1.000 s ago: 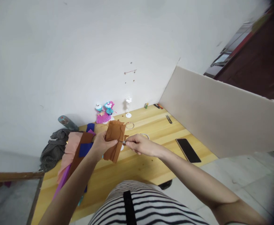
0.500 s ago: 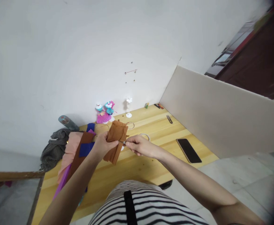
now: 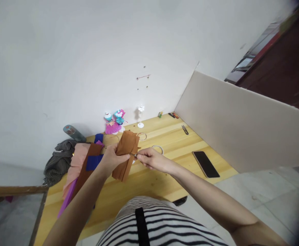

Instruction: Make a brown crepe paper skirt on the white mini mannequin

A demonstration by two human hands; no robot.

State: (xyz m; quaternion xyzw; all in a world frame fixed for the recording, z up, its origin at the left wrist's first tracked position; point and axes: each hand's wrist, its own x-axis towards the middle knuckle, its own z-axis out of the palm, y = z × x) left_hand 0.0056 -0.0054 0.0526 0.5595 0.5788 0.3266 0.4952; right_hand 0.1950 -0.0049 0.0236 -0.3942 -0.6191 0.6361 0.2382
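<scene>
My left hand (image 3: pixel 111 160) pinches a folded piece of brown cloth (image 3: pixel 127 145) above the table, thumb on top and fingers behind it. The cloth hangs gathered in pleats toward its lower end. My right hand (image 3: pixel 153 159) is closed around a small, thin, metallic piece (image 3: pixel 133 155), whose tip meets the right side of the cloth near my left thumb. Its kind is too small to make out, and the fingers cover most of it. Beyond the hands stand small dress forms (image 3: pixel 113 127) in pink and turquoise cloth, and a bare white one (image 3: pixel 140 116).
Peach, brown, blue and purple cloth (image 3: pixel 75 163) lies at the left beside a striped dark cloth (image 3: pixel 59 163) and a grey bottle (image 3: pixel 74 132). A phone (image 3: pixel 206 164), thread snips (image 3: pixel 184 130) and a ring (image 3: pixel 158 149) lie on the right. A white panel (image 3: pixel 231 126) bounds the table's right side.
Both hands stay in nearly the same place. The brown cloth has shifted very slightly between them, its lower end a little to the left; the metallic piece is still against it.
</scene>
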